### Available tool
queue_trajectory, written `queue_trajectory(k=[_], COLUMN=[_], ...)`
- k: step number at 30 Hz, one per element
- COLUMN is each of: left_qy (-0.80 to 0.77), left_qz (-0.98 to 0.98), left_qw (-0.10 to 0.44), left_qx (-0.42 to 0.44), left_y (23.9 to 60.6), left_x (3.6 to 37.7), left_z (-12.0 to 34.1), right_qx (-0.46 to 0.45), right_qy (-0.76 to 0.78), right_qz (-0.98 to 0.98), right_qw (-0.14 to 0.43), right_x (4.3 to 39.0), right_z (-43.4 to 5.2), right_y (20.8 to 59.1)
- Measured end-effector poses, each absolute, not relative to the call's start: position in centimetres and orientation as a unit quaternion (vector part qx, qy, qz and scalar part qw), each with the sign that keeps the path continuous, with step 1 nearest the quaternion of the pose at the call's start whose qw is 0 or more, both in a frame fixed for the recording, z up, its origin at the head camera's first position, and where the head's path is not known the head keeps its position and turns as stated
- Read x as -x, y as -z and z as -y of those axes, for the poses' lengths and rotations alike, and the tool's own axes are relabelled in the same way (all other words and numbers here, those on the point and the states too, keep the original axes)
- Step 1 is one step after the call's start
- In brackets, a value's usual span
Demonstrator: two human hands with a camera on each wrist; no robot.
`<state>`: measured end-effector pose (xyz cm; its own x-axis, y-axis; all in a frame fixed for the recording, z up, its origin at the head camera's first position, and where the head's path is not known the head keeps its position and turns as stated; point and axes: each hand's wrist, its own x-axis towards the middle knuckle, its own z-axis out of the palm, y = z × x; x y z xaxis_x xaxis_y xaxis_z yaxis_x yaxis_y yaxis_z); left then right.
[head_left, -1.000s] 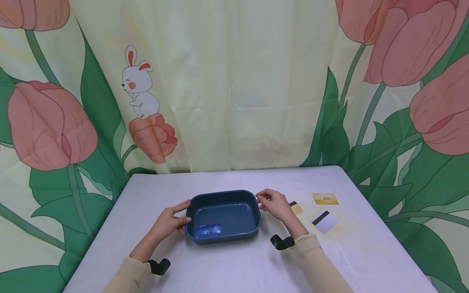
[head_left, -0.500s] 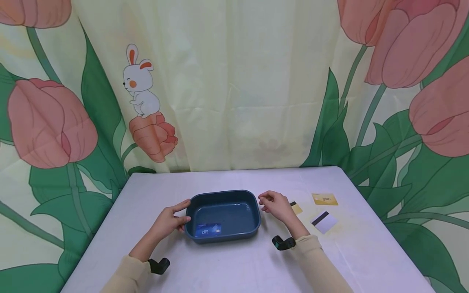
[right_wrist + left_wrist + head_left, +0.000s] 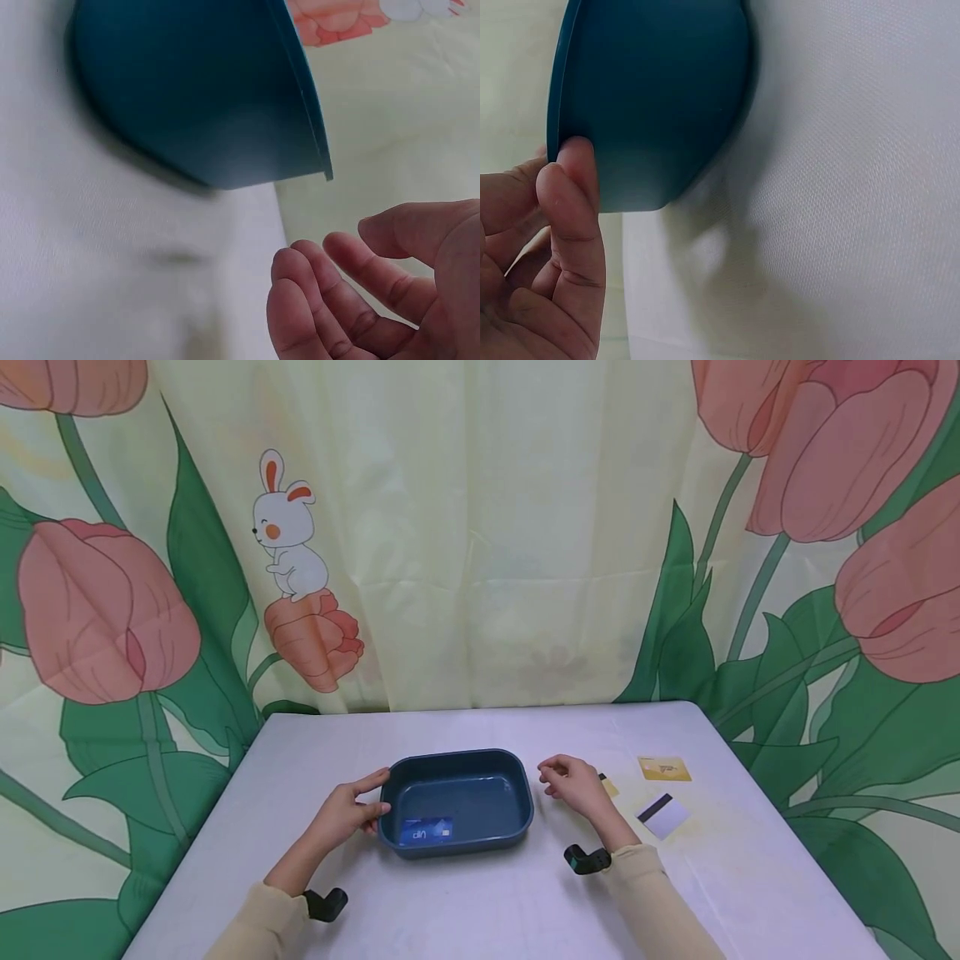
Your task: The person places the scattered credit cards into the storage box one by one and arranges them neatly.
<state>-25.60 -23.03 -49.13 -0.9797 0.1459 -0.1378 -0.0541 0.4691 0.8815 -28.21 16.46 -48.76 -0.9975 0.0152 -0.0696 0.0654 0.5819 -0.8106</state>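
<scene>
Head view: on the pale table (image 3: 465,902), a dark teal tray (image 3: 456,803), rounded at the corners, near the middle. Inside it, against the near wall, a blue card (image 3: 426,832) lying flat. At the tray's left rim, the left hand (image 3: 343,814), forefinger stretched along the edge, thumb against the outer wall, gripping the rim. Just off the tray's right rim, the right hand (image 3: 574,782), clear of the tray, fingers loosely curled and empty. Partly hidden behind that hand, a yellowish card (image 3: 609,786) with a dark stripe. Further right, a gold card (image 3: 664,768) and, nearer, a white card (image 3: 663,815) with a black stripe, all flat on the table and apart from one another. Behind the table, a curtain (image 3: 480,543) printed with tulips, leaves and a rabbit.

Left wrist view: the tray's (image 3: 652,97) outer wall close up, resting on the table (image 3: 840,187). The left hand (image 3: 540,262) low at the left, one fingertip pressed on the wall just under the rim, other fingers curled behind.

Right wrist view: the tray's (image 3: 195,97) wall and thin rim above the table (image 3: 112,285). The right hand (image 3: 375,285) below and to the right, fingers slightly bent and spread, touching nothing, a plain gap between fingertips and rim.
</scene>
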Motion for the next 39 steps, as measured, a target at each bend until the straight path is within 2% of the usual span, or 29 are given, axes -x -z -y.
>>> queue_trajectory(k=[39], left_qy=[-0.533], left_qz=[-0.84], left_qw=[0.099], left_qx=[-0.028], left_y=[49.4], left_x=[25.6], left_z=[23.2], right_qx=[-0.091], right_qy=[0.469], right_qz=[-0.876], right_qw=[0.058], right_x=[28.5], right_z=[-20.3], right_y=[51.7])
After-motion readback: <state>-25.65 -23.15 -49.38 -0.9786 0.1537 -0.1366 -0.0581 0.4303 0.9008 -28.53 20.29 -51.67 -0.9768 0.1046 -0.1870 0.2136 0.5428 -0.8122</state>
